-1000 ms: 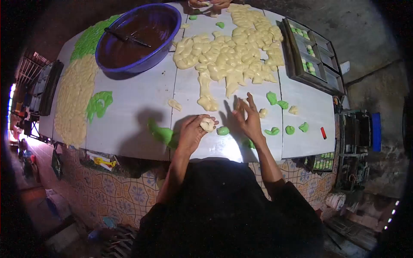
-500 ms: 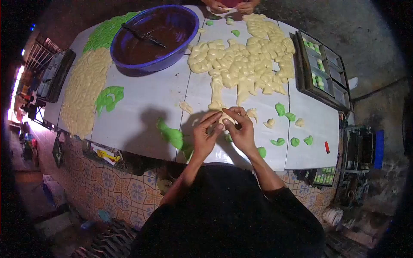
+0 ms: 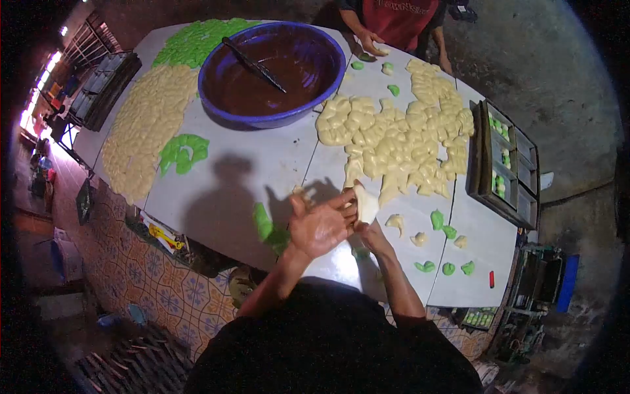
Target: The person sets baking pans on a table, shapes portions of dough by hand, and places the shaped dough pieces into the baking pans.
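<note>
A flattened piece of pale cream dough (image 3: 366, 205) hangs upright between my hands, above the near part of the table. My right hand (image 3: 375, 238) grips it from behind and below, with most of its fingers hidden. My left hand (image 3: 321, 228) has its palm turned up and its fingers stretched out, their tips at the dough's left edge. Just beyond, a strip of the large cream dough mass (image 3: 394, 134) reaches toward my hands. Below and left of my left hand lies a green dough lump (image 3: 262, 222), partly in shadow.
A blue basin (image 3: 335, 82) of brown filling holds a dark utensil (image 3: 252, 64). Flattened cream dough (image 3: 147, 131) and green dough (image 3: 197, 43) cover the left side. A divided tray (image 3: 482, 154) stands right, near a red lighter (image 3: 491, 280). Across the table, a person's hand (image 3: 372, 43) holds dough.
My hands have parted from their pinch around the dough. The piece is now flatter and upright at my right hand, while my left palm has turned up. The view has shifted.
</note>
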`<action>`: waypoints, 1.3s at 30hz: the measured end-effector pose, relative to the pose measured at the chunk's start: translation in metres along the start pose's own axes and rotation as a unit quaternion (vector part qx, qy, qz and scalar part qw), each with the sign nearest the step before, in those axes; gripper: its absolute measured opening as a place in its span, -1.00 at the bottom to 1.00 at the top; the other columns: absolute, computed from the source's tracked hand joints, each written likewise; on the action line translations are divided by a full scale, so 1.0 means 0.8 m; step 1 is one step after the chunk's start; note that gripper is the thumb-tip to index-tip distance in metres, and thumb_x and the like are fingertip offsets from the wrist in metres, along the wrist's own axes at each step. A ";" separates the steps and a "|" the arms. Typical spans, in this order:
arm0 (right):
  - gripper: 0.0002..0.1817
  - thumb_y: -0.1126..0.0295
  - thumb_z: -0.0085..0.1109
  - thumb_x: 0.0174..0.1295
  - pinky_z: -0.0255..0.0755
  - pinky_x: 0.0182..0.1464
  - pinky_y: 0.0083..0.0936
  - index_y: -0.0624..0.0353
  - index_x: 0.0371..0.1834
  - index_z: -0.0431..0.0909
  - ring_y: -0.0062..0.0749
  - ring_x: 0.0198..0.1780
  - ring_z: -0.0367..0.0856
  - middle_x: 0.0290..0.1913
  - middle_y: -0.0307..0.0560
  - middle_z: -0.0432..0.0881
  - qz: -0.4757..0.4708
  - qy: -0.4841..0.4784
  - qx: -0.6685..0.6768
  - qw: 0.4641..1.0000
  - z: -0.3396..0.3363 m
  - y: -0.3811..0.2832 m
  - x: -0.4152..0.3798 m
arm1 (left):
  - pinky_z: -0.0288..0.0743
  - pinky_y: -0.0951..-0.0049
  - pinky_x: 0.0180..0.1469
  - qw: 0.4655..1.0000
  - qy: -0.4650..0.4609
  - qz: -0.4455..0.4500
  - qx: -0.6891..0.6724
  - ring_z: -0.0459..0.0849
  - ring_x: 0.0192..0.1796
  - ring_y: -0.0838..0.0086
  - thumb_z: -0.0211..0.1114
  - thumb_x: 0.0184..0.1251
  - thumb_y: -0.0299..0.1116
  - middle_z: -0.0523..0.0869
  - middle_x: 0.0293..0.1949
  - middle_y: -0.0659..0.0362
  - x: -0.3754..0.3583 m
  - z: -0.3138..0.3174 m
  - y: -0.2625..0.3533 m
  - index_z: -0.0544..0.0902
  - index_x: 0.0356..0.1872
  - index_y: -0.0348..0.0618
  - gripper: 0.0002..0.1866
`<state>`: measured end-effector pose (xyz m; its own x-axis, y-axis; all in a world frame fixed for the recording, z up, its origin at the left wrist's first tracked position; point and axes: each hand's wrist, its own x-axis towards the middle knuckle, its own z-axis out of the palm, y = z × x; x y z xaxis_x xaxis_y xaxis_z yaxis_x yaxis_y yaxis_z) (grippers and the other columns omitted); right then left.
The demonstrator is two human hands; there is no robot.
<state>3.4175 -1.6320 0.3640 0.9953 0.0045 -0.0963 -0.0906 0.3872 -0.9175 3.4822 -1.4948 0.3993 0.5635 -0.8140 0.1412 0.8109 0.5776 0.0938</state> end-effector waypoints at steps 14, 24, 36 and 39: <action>0.08 -0.11 0.31 0.12 0.48 -0.10 -0.48 0.00 0.55 -0.18 -0.39 0.04 0.44 0.36 -0.10 0.18 -0.073 0.087 0.082 0.990 -0.032 0.033 0.066 | 0.02 0.24 0.46 0.519 0.251 -0.219 0.787 0.23 0.41 0.11 -0.53 0.34 0.43 0.28 0.37 -0.15 0.304 -0.209 0.373 0.15 0.41 -0.39 0.02; -0.35 0.23 0.09 0.37 0.55 -0.04 -0.44 0.16 0.45 0.08 -0.28 0.06 0.53 0.25 0.07 0.39 -0.019 0.109 0.340 0.934 -0.028 0.021 0.080 | 0.46 0.23 0.11 0.868 0.252 -0.052 0.424 0.65 0.00 0.14 -0.47 0.23 0.55 0.62 0.03 -0.18 0.155 0.015 0.161 0.37 0.24 -0.53 0.14; -0.72 0.59 0.24 0.08 0.43 -0.02 -0.37 0.30 -0.09 0.62 -0.17 -0.01 0.48 0.06 0.02 0.47 -0.250 0.137 -0.435 0.854 0.015 -0.013 -0.037 | 0.61 0.49 -0.01 0.746 0.223 0.048 0.626 0.64 -0.01 0.41 0.17 0.36 -0.55 0.53 0.06 -0.03 -0.020 -0.013 -0.023 0.41 0.23 -0.43 -0.57; -0.84 0.63 0.24 0.07 0.46 -0.08 -0.44 0.29 -0.24 0.61 -0.26 -0.07 0.56 -0.18 -0.03 0.57 -0.257 0.253 -0.306 0.881 0.006 -0.014 -0.049 | 0.65 0.52 -0.04 0.768 0.173 0.042 0.615 0.66 -0.08 0.44 0.21 0.34 -0.54 0.55 0.00 -0.03 -0.033 -0.018 -0.035 0.51 0.10 -0.48 -0.67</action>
<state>3.3800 -1.6318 0.3795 0.7819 -0.4973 0.3759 0.2133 -0.3531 -0.9110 3.4470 -1.4900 0.3789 0.7869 -0.6149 -0.0520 0.1259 0.0775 0.9890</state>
